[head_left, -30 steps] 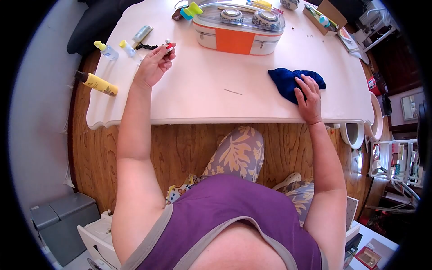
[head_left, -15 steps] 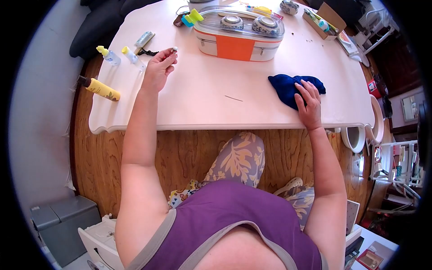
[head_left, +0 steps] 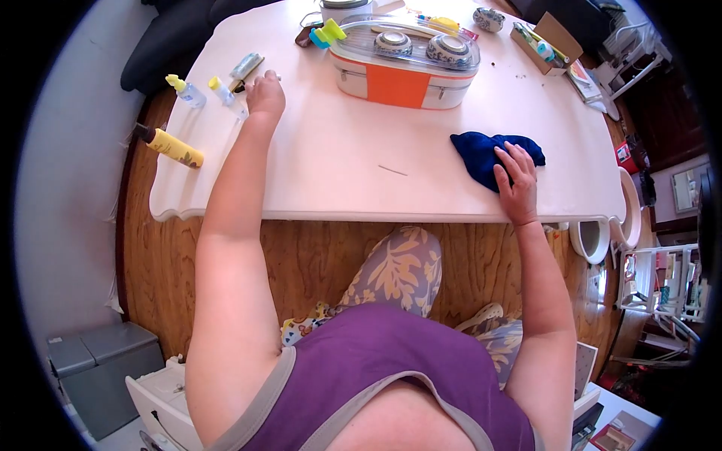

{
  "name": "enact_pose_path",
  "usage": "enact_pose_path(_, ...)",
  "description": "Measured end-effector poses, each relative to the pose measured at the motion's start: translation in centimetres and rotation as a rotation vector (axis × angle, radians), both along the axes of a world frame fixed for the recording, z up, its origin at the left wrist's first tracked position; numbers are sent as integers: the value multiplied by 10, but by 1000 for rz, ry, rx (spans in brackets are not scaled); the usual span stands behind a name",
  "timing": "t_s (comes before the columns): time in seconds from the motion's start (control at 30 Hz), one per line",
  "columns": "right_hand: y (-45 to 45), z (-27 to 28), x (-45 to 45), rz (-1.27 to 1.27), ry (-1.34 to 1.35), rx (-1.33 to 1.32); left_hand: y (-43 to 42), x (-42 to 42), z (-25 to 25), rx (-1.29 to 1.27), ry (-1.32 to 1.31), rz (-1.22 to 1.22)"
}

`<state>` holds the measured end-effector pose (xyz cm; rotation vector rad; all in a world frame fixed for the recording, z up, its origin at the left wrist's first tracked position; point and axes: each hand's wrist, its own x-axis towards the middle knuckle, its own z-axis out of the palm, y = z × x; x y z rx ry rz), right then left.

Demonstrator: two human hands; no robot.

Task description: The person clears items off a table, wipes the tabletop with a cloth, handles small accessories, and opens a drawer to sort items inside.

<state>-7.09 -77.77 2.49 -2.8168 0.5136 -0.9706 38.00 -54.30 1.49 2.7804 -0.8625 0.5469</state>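
Note:
My left hand (head_left: 266,96) is at the left of the white table (head_left: 323,165), its fingers curled closed. A small pale tip shows by the fingers, too little to name. Close to that hand lie a small dark item (head_left: 240,88), a clear packet (head_left: 247,66) and a small yellow-capped bottle (head_left: 220,90). On the right, my right hand (head_left: 517,184) rests with its fingers stretched over the edge of a dark blue cloth (head_left: 478,156). A thin dark strip (head_left: 392,171) lies on the table between my hands.
An orange and white case (head_left: 398,84) with a clear lid stands at the back; two patterned bowls (head_left: 449,48) show at its top. Yellow-topped pump bottle (head_left: 186,91) and yellow bottle (head_left: 174,148) are at the left. An open carton (head_left: 553,46) sits back right.
My left hand has turned over and shifted slightly left, hiding most of the small pale thing at its fingertips. My right hand stays on the blue cloth. The view has shifted slightly.

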Motion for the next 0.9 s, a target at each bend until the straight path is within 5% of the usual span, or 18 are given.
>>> enact_pose_path(0.3,2,0,1,4,-18,10,-1,-107,19,103,234,-237)
enact_pose_path(0.4,2,1,1,3,-20,8,10,-125,18,-139,173,-406)
enact_pose_path(0.47,1,0,1,1,-20,11,29,-110,19,-557,294,-461)
enact_pose_path(0.6,-2,-5,1,15,-24,8,58,-65,42,-1354,1267,-122)
enact_pose_path(0.77,-2,-4,-1,0,-17,2,44,-58,36,-1022,1304,-228)
enact_pose_path(0.83,-2,-3,0,-3,-18,-1,22,-83,52,-485,929,16)
enact_pose_path(0.9,-2,-4,0,1,-14,7,6,-77,40,-346,771,-25)
